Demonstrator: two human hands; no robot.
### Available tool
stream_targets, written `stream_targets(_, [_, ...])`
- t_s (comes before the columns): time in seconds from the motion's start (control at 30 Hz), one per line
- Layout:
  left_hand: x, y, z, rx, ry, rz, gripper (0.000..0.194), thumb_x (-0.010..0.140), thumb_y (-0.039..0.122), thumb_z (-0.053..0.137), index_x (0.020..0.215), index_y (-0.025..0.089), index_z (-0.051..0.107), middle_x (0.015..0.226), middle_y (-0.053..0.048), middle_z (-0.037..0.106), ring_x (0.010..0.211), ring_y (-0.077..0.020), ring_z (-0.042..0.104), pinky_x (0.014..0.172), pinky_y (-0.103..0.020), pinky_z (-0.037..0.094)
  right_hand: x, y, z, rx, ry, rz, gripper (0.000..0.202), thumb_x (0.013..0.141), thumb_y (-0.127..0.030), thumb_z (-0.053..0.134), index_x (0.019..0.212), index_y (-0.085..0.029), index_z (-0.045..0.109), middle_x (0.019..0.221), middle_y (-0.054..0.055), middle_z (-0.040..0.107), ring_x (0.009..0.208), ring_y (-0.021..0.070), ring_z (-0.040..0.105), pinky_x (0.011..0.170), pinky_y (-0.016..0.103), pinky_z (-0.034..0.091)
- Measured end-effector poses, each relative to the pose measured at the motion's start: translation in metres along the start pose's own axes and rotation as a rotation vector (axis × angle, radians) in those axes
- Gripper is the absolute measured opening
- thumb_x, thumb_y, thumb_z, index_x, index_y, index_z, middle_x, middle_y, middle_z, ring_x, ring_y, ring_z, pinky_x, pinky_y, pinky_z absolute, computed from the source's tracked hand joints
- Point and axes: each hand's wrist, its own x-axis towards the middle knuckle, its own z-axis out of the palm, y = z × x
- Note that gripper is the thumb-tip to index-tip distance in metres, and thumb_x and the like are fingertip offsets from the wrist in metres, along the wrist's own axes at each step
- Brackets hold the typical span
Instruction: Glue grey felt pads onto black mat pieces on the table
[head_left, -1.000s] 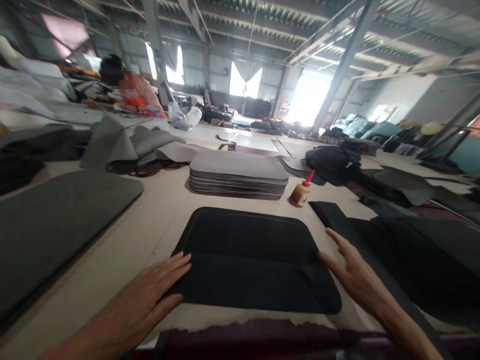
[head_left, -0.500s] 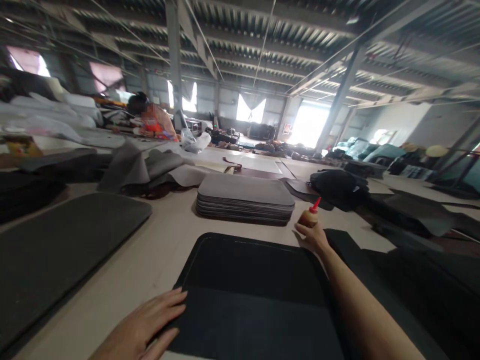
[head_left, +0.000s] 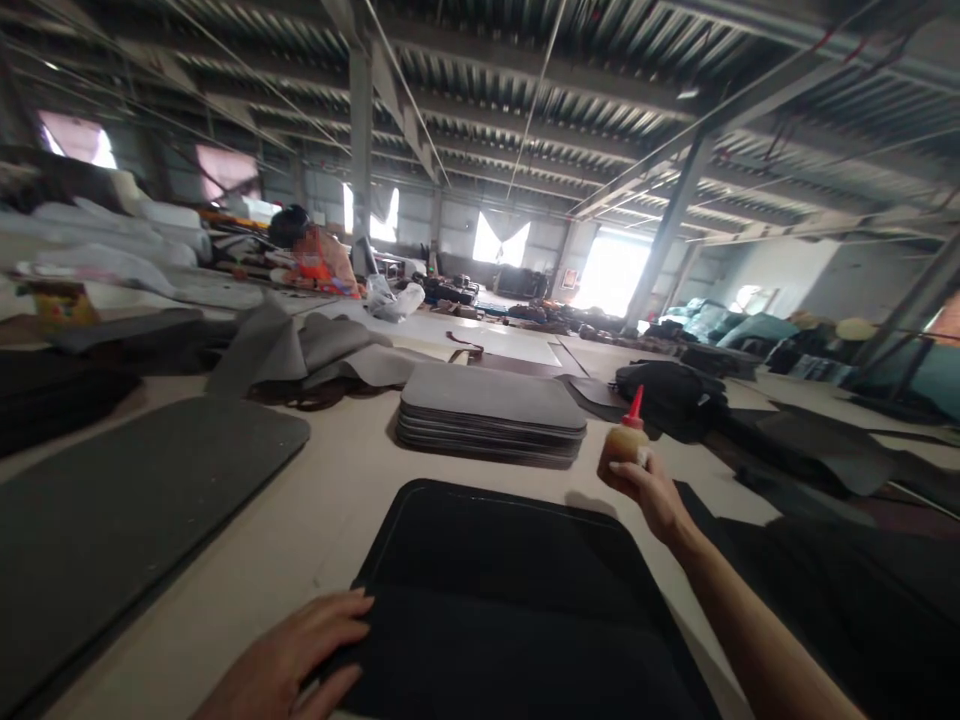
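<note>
Pale worktable [head_left: 334,520], flat top, bare strips between items. Clock centred on the black panel [head_left: 487,580] lying flat, 12 pointing away from the wearer. Neat stack of grey panels [head_left: 491,398] at 12, near its far edge. Rumpled grey sheets [head_left: 330,350] at 11. Big dark-grey panel [head_left: 150,500] at 10. Black bundle [head_left: 667,392] at 1. Dark material [head_left: 847,590] spread at 3.

The black panel [head_left: 495,590] looks smooth and matt, the grey sheets [head_left: 491,395] beyond it matt, and the bottle [head_left: 621,448] near its far right corner translucent plastic.
</note>
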Motion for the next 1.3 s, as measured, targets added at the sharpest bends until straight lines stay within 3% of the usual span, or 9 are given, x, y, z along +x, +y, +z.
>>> stream_targets(0.13, [0.003, 0.003, -0.002, -0.051, -0.055, -0.052, 0.030, 0.088, 0.047, 0.065, 0.115, 0.038, 0.071, 0.130, 0.003, 0.070, 0.117, -0.0213, 0.067, 0.101, -0.032, 0.056, -0.055, -0.028, -0.001, -0.186, -0.463, -0.003, 0.049, 0.075, -0.037, 0.068, 0.117, -0.015, 0.056, 0.094, 0.005, 0.065, 0.083, 0.0226, 0.062, 0.070, 0.033, 0.052])
stream_targets(0.2, [0.006, 0.009, -0.010, -0.082, -0.121, -0.092, 0.037, 0.090, 0.046, 0.063, 0.125, 0.037, 0.067, 0.133, 0.002, 0.067, 0.121, -0.0214, 0.065, 0.105, -0.035, 0.054, -0.083, -0.036, 0.005, -0.306, -0.584, 0.008, 0.059, 0.076, -0.035, 0.068, 0.129, -0.017, 0.049, 0.109, 0.006, 0.064, 0.092, 0.0234, 0.063, 0.075, 0.033, 0.052])
stream_targets(0.33, [0.014, 0.026, -0.029, -0.148, -0.227, -0.189, 0.051, 0.087, 0.038, 0.067, 0.136, 0.028, 0.059, 0.139, -0.005, 0.063, 0.127, -0.0242, 0.061, 0.112, -0.041, 0.048, -0.125, -0.047, 0.018, -0.514, -0.610, 0.033, 0.065, 0.072, -0.036, 0.072, 0.128, -0.021, 0.043, 0.117, 0.007, 0.063, 0.090, 0.0233, 0.064, 0.071, 0.032, 0.053])
stream_targets(0.43, [0.018, 0.033, -0.037, -0.229, -0.271, -0.209, 0.065, 0.082, 0.045, 0.073, 0.141, 0.026, 0.054, 0.144, -0.007, 0.059, 0.131, -0.0256, 0.056, 0.115, -0.042, 0.044, -0.139, -0.053, 0.028, -0.571, -0.675, -0.025, 0.053, 0.071, -0.038, 0.072, 0.115, -0.022, 0.048, 0.099, 0.004, 0.066, 0.076, 0.0203, 0.064, 0.060, 0.027, 0.051])
stream_targets(0.53, [0.018, 0.035, -0.039, -0.304, -0.284, -0.253, 0.086, 0.076, 0.047, 0.079, 0.150, 0.026, 0.040, 0.142, -0.007, 0.060, 0.131, -0.0256, 0.056, 0.114, -0.042, 0.043, -0.147, -0.058, 0.039, -0.548, -0.740, -0.063, 0.044, 0.074, -0.042, 0.070, 0.110, -0.023, 0.053, 0.085, 0.000, 0.066, 0.067, 0.0186, 0.062, 0.055, 0.025, 0.050])
stream_targets(0.67, [0.014, 0.034, -0.036, -0.363, -0.274, -0.319, 0.108, 0.073, 0.042, 0.083, 0.157, 0.027, 0.018, 0.142, -0.007, 0.060, 0.132, -0.0262, 0.054, 0.114, -0.043, 0.040, -0.158, -0.059, 0.058, -0.495, -0.720, -0.092, 0.046, 0.079, -0.051, 0.067, 0.115, -0.024, 0.058, 0.090, 0.002, 0.069, 0.074, 0.0216, 0.066, 0.059, 0.027, 0.052])
stream_targets(0.83, [0.013, 0.032, -0.032, -0.380, -0.265, -0.282, 0.105, 0.081, 0.041, 0.078, 0.158, 0.028, 0.008, 0.142, -0.008, 0.060, 0.132, -0.0260, 0.054, 0.114, -0.045, 0.039, -0.171, -0.059, 0.085, -0.490, -0.716, -0.226, 0.037, 0.085, -0.048, 0.064, 0.113, -0.024, 0.060, 0.091, 0.001, 0.068, 0.074, 0.0198, 0.065, 0.063, 0.028, 0.052])
stream_targets(1.03, [0.013, 0.034, -0.033, -0.378, -0.259, -0.268, 0.101, 0.081, 0.036, 0.079, 0.157, 0.027, 0.013, 0.144, -0.008, 0.057, 0.133, -0.0235, 0.053, 0.115, -0.042, 0.038, -0.176, -0.053, 0.109, -0.506, -0.723, -0.384, 0.030, 0.085, -0.038, 0.062, 0.110, -0.023, 0.060, 0.096, 0.003, 0.067, 0.081, 0.0203, 0.064, 0.072, 0.030, 0.051])
stream_targets(1.3, [0.012, 0.030, -0.030, -0.374, -0.239, -0.249, 0.097, 0.082, 0.040, 0.077, 0.156, 0.024, 0.017, 0.145, -0.007, 0.056, 0.137, -0.0221, 0.048, 0.117, -0.040, 0.035, -0.179, -0.056, 0.120, -0.521, -0.755, -0.403, 0.024, 0.087, -0.035, 0.059, 0.107, -0.022, 0.058, 0.094, 0.002, 0.064, 0.080, 0.0190, 0.061, 0.071, 0.031, 0.048])
